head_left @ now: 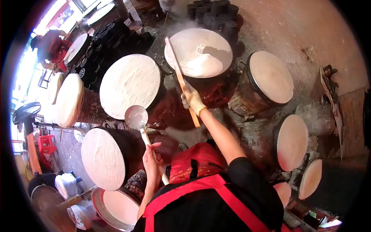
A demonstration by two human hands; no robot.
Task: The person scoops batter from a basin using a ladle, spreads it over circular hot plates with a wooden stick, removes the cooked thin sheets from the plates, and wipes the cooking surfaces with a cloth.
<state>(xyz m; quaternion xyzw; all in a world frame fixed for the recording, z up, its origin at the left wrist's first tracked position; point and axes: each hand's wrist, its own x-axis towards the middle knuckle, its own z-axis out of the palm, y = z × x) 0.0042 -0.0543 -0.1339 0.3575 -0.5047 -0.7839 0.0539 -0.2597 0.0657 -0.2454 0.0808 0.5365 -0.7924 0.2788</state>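
Left hand (151,159) holds ladle (136,116); gloved right hand (192,99) partly hides stick (177,68).

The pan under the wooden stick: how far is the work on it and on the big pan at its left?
Looks done: the big pan carries a pale layer nearly to its rim.
In hand: the right hand grips the wooden stick over the top pan; the left hand holds a ladle.
Left, probably: evening out the top pan's pale mound.
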